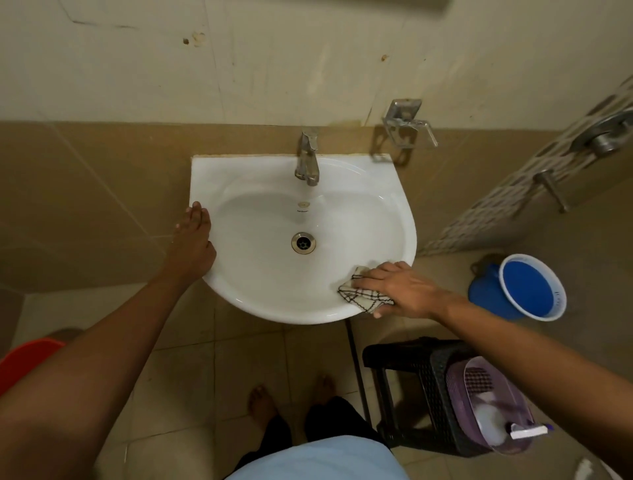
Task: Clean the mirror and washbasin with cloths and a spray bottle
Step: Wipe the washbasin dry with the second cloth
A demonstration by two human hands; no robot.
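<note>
Right hand [402,286] pressing the checked cloth [364,295] flat on the washbasin [274,294] front-right rim, left hand [193,240] open and bracing the left edge, so 1 hard swipe probably drags that overhanging cloth off the rim.

The right hand [400,287] covers most of the checked cloth [364,296], so its full size cannot be told. The mirror's lower edge [260,4] is cut off by the top border. The red bucket [25,359] is hidden behind the left forearm. The basket [493,407] contents are blurred; a spray bottle cannot be told there.
</note>
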